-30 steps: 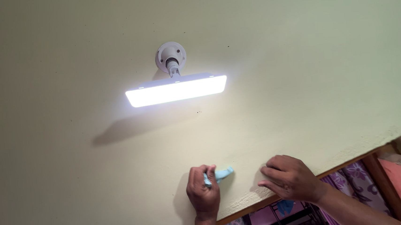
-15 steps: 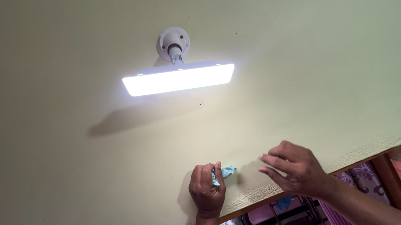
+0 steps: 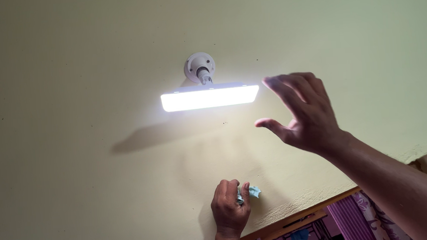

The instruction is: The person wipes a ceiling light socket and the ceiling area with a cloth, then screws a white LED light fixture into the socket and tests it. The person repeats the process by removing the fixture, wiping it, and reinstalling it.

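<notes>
A small light-blue cloth [image 3: 253, 192] sits low in the frame, just right of centre, bunched up and pressed against the pale yellow wall [image 3: 71, 95]. The left hand [image 3: 230, 210] is clenched around it, fingers curled, so that only a crumpled corner pokes out to the right of the fist. The wrist comes up from the bottom edge.

Above and to the right, the right hand [image 3: 305, 112] is raised in front of the wall with fingers spread and slightly bent, thumb pointing left; it holds nothing and is loose. Its fingertips lie just beside the right end of the lamp [image 3: 210, 98], though whether they touch it cannot be told. The forearm [image 3: 403, 182] crosses the lower right of the frame and hides part of the wall behind it.

The lamp is a flat white bar, lit and glaring, in the upper middle of the frame. It hangs from a round white socket [image 3: 200, 67] fixed to the wall. A soft shadow of the bar falls below it to the left.

Along the bottom right runs a wooden frame [image 3: 300, 219], with purple patterned curtain [image 3: 365, 214] beneath. The plaster looks rough and chipped near that edge.
</notes>
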